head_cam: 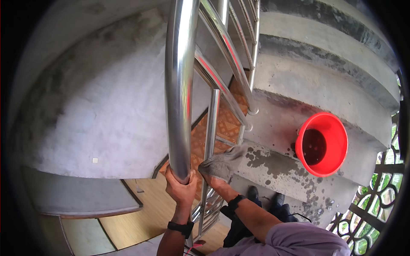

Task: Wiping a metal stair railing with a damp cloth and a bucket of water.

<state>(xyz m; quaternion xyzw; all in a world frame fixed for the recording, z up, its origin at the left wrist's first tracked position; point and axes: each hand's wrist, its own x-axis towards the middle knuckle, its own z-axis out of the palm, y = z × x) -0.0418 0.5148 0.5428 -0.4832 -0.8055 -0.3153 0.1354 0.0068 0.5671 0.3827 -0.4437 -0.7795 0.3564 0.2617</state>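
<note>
My left hand [181, 187] is wrapped around the lower visible end of a thick stainless steel handrail [180, 128]. To its right, my right hand [215, 181] is at a thinner upright steel post [210, 128], with a grey cloth [222, 163] covering its fingers. The cloth is blurred at its right edge and lies against the post. A red plastic bucket [337, 144] with dark liquid in it stands on a concrete step at the right, apart from both hands.
Concrete stairs [314, 67] rise at the upper right, with wet spots near the bucket. A decorative lattice [378, 195] borders their right side. Left of the railing, a drop shows a patterned tiled floor [200, 136] and a wood-look surface [141, 208] below.
</note>
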